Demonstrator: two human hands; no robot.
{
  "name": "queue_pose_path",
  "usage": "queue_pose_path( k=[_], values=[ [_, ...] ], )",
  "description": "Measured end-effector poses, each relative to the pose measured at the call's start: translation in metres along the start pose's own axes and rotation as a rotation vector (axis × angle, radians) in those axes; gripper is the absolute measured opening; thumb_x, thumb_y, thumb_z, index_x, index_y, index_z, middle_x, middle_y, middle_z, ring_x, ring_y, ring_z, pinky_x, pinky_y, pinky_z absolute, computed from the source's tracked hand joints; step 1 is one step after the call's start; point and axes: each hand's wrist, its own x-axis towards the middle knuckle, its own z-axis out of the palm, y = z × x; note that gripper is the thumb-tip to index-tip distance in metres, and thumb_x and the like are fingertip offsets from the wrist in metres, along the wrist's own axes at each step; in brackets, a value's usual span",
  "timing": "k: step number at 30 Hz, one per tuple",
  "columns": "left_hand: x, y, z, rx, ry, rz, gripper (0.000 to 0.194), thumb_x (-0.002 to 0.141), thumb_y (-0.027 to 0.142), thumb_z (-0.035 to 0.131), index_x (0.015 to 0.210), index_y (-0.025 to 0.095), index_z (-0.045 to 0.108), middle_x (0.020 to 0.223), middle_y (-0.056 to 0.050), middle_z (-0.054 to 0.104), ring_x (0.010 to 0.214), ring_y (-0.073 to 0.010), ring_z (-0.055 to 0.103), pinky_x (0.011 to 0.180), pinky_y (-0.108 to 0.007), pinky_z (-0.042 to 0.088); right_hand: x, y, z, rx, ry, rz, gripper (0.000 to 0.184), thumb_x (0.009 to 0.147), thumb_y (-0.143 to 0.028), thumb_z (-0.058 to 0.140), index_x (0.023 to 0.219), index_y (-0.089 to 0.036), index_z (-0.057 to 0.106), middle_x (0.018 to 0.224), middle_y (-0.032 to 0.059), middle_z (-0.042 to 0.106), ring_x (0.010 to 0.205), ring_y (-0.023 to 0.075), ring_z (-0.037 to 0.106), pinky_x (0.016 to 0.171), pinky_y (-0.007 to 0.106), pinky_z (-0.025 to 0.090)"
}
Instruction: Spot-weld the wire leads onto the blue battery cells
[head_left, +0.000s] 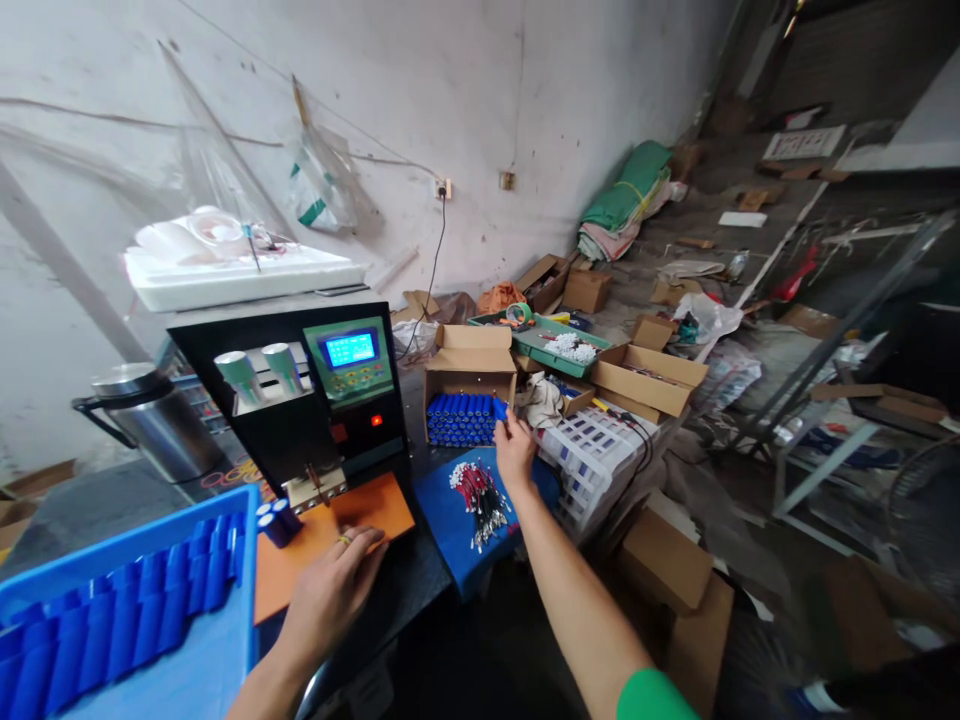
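My right hand (516,452) reaches to the right end of an open cardboard box (471,362), its fingers closed on a blue-wrapped battery cell (499,408). Stacked blue battery cells (460,420) fill that box, lying on their sides. My left hand (334,585) rests at the front edge of an orange board (379,505), a ring on one finger, fingers loosely stretched and nothing visible in them. Left of it, a small blue battery pack (279,524) stands upright on the board, before the spot welder (352,430) with its lit screen.
A blue tray (247,590) with rows of blue battery packs stands at the left. Red and black wire leads (480,500) lie on a blue stool (442,500). A steel jug (154,420), a green tray (559,345) and a white plastic crate (592,460) are around.
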Motion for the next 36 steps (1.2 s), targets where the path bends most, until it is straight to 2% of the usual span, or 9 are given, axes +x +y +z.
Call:
queue_pose_path(
  k=[3, 8, 14, 21, 25, 27, 30, 32, 36],
  values=[
    [0.000, 0.000, 0.001, -0.077, -0.040, -0.048, 0.021, 0.095, 0.037, 0.046, 0.096, 0.023, 0.061, 0.087, -0.002, 0.070, 0.076, -0.0155, 0.070, 0.067, -0.023, 0.052, 0.028, 0.006, 0.006, -0.275, -0.088, -0.096, 0.042, 0.094, -0.020, 0.042, 0.132, -0.010, 0.057, 0.116, 0.0181, 0.064, 0.108, 0.0225, 0.061, 0.096, 0.030, 0.045],
    [-0.002, 0.000, -0.001, -0.157, -0.082, -0.115, 0.021, 0.094, 0.039, 0.046, 0.094, 0.023, 0.061, 0.084, -0.001, 0.070, 0.072, -0.0147, 0.069, 0.065, -0.022, 0.052, 0.041, 0.007, 0.022, -0.552, -0.294, -0.037, 0.044, 0.094, -0.019, 0.043, 0.136, -0.015, 0.053, 0.118, 0.0183, 0.061, 0.097, 0.0227, 0.064, 0.087, 0.031, 0.048],
    [-0.001, 0.000, -0.001, -0.167, -0.135, -0.151, 0.023, 0.093, 0.040, 0.046, 0.093, 0.024, 0.062, 0.083, 0.000, 0.069, 0.071, -0.0142, 0.068, 0.064, -0.022, 0.051, 0.044, 0.011, 0.016, -0.604, -0.336, -0.027, 0.044, 0.097, -0.026, 0.039, 0.140, -0.026, 0.049, 0.118, 0.0139, 0.062, 0.098, 0.0237, 0.065, 0.082, 0.031, 0.049],
    [0.001, 0.005, -0.002, -0.179, -0.155, -0.196, 0.026, 0.093, 0.042, 0.045, 0.091, 0.023, 0.063, 0.081, -0.001, 0.069, 0.071, -0.0147, 0.067, 0.065, -0.023, 0.050, 0.055, 0.006, 0.010, -0.636, -0.378, -0.020, 0.042, 0.096, -0.024, 0.040, 0.135, -0.022, 0.054, 0.114, 0.0178, 0.065, 0.099, 0.0252, 0.066, 0.085, 0.033, 0.046],
    [0.002, 0.007, -0.004, -0.194, -0.162, -0.206, 0.027, 0.093, 0.041, 0.045, 0.091, 0.022, 0.063, 0.079, -0.001, 0.068, 0.067, -0.0140, 0.065, 0.062, -0.023, 0.049, 0.046, 0.011, 0.006, -0.542, -0.317, -0.094, 0.042, 0.096, -0.027, 0.042, 0.135, -0.020, 0.054, 0.120, 0.0147, 0.064, 0.105, 0.0221, 0.063, 0.089, 0.029, 0.044],
    [0.002, 0.007, -0.004, -0.198, -0.156, -0.199, 0.027, 0.093, 0.041, 0.044, 0.091, 0.022, 0.063, 0.078, -0.001, 0.068, 0.067, -0.0138, 0.064, 0.062, -0.023, 0.049, 0.035, 0.018, 0.003, -0.480, -0.319, -0.116, 0.038, 0.096, -0.029, 0.042, 0.128, -0.019, 0.059, 0.119, 0.0121, 0.066, 0.106, 0.0197, 0.063, 0.089, 0.025, 0.044],
    [0.002, 0.008, -0.004, -0.204, -0.150, -0.202, 0.027, 0.092, 0.041, 0.045, 0.089, 0.022, 0.063, 0.078, -0.001, 0.067, 0.065, -0.0135, 0.064, 0.062, -0.023, 0.049, 0.015, 0.030, 0.001, -0.480, -0.502, 0.005, 0.029, 0.092, -0.030, 0.048, 0.102, -0.018, 0.072, 0.101, 0.0109, 0.072, 0.097, 0.0209, 0.066, 0.080, 0.025, 0.045],
    [0.003, 0.008, -0.004, -0.207, -0.152, -0.212, 0.027, 0.092, 0.042, 0.045, 0.088, 0.021, 0.063, 0.078, 0.000, 0.067, 0.064, -0.0133, 0.063, 0.062, -0.023, 0.049, 0.005, 0.035, 0.002, -0.524, -0.614, 0.105, 0.026, 0.088, -0.032, 0.053, 0.089, -0.016, 0.074, 0.094, 0.0129, 0.074, 0.094, 0.0236, 0.068, 0.074, 0.026, 0.045],
    [0.003, 0.009, -0.004, -0.211, -0.151, -0.224, 0.027, 0.092, 0.041, 0.045, 0.089, 0.021, 0.063, 0.077, 0.000, 0.067, 0.065, -0.0132, 0.063, 0.062, -0.023, 0.048, -0.002, 0.035, 0.010, -0.553, -0.628, 0.157, 0.028, 0.086, -0.035, 0.056, 0.089, -0.014, 0.074, 0.095, 0.0154, 0.073, 0.094, 0.0252, 0.068, 0.070, 0.027, 0.044]
  ],
)
